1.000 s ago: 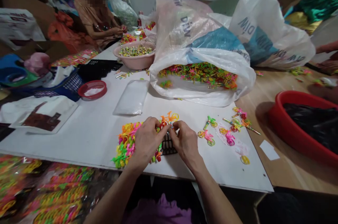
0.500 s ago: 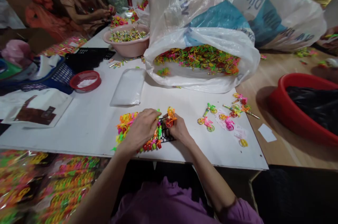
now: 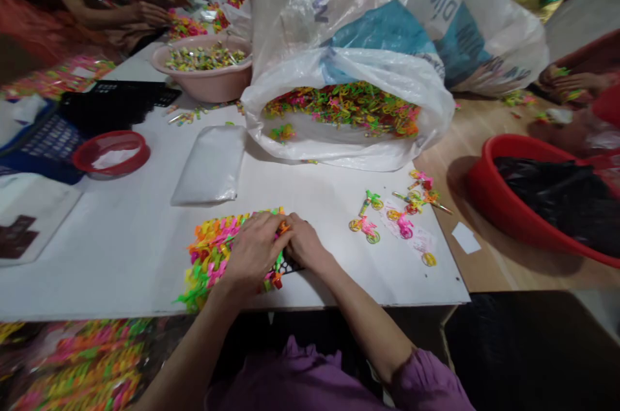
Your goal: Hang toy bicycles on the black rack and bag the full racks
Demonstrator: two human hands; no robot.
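My left hand lies over a black plastic grid covered with rows of bright plastic toys in yellow, pink, orange and green. Its thumb and fingertips close in on a small orange toy bicycle at the grid's right end. From the other side my right hand grips the same toy, fingers bent and touching the left ones. Most of the toy is hidden by the fingers. Several loose toy bicycles lie to the right on the white table.
Behind the grid, a big white bag gapes open, full of toys. A clear plastic packet and a red basket lie left. Further back stands a pink basin; a red tub is right. Other people's hands work at both far sides.
My right hand has brought the orange toy bicycle left and down to the grid, and both hands now meet there. The view has turned somewhat to the right.
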